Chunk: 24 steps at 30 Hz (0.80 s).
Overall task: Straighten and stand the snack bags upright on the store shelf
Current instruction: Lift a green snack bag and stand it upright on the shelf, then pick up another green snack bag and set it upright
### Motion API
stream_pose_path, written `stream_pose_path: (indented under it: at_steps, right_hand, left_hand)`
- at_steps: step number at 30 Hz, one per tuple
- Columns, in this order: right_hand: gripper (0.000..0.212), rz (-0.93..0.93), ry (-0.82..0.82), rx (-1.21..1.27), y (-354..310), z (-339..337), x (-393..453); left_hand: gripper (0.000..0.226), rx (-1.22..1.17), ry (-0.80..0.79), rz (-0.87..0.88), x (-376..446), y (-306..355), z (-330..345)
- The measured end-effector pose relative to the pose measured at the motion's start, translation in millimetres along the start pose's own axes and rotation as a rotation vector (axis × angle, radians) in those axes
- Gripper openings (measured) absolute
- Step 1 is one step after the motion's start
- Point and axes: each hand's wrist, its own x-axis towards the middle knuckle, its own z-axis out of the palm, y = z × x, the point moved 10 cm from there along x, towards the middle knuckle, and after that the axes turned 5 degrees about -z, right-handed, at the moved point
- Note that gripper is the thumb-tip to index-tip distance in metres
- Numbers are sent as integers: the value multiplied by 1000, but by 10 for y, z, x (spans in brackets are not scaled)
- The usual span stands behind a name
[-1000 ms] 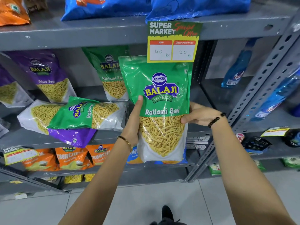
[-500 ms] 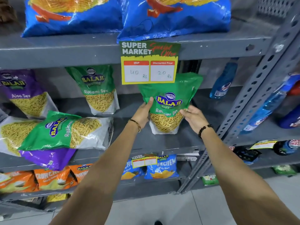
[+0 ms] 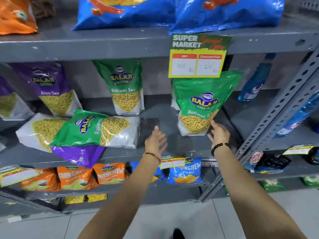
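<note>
A green Ratlami Sev bag [image 3: 200,104] stands upright on the grey middle shelf [image 3: 155,121], leaning slightly right under the price tag. My right hand [image 3: 218,132] is open beside its lower right corner, fingertips at the bag's edge. My left hand [image 3: 155,140] is open, apart from the bag, over bare shelf. To the left, a green Ratlami bag [image 3: 93,130] lies flat on top of a purple bag [image 3: 77,155]. Another green bag [image 3: 126,87] and a purple Aloo Sev bag [image 3: 50,88] stand upright at the back.
A yellow price tag [image 3: 198,57] hangs from the upper shelf edge. Blue chip bags [image 3: 172,12] lie above. Orange and blue small packets [image 3: 107,173] fill the lower shelf. A perforated metal upright [image 3: 283,107] and blue spray bottles [image 3: 253,83] are at the right.
Both hands carried the green bag onto the shelf, stood it up and let go. My left hand has drawn back to the left; my right hand stays by the bag.
</note>
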Motion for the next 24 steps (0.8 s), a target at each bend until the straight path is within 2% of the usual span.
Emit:
stream_pose_path:
  at_steps: [1,3,4,6,9,11,13,16,19,24]
  right_hand:
    - [35,15,73,-20,93,-36,-95]
    - [14,36,154,-47,266,-48,-339]
    - [17,60,149,-40,363,7,-471]
    - [29,61,65,-73,551,208,-664]
    - [30,58,-101,-185,712,632,-982]
    - [23,66,-192,-198,772,955,-1162]
    - [8,70,-264,-218,812,1267,-1268]
    - [36,28,-404,-374,810,1700,-1330]
    - [42,-68,-498,-516,724,2035,-1248]
    - [53,-96,-664,-669,724,2472,-1123]
  left_hand:
    - [34,-65,31,-48,-60,-109,-163]
    - [34,-180,67,-94,-173,-228,-468]
    - [35,-227,88,-87,-216,-212,-624]
    - [32,-271,128,-44,-253,-60,-911]
    - [31,-318,153,23,-272,246,-1206]
    - [31,-312,141,30,-254,355,-1302]
    - [54,-315,136,11,-229,391,-1390]
    - [60,-339,119,18,-187,497,-1398]
    - [62,-381,172,3,-139,523,-1414]
    - [66,-492,250,20,-113,528,-1417]
